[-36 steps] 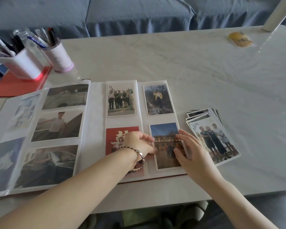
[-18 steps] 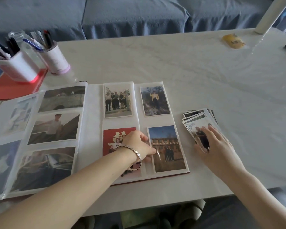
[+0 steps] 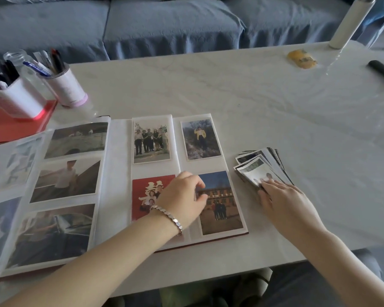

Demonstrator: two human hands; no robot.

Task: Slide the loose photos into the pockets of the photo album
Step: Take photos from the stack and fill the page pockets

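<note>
Four pocketed photos on the album's right page (image 3: 175,165), open on the surface (image 3: 253,96). Left hand (image 3: 184,198) loosely curled, empty, hiding part of the red photo (image 3: 146,196). Right hand (image 3: 284,200) flat on the loose stack (image 3: 262,165); grip and count unclear.

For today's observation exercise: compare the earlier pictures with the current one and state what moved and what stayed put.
The right hand left the building photo in the album's lower right pocket and moved right onto the stack of loose photos, fingers flat on top. The left hand stayed on the album page; the pocketed photos did not move.
</note>
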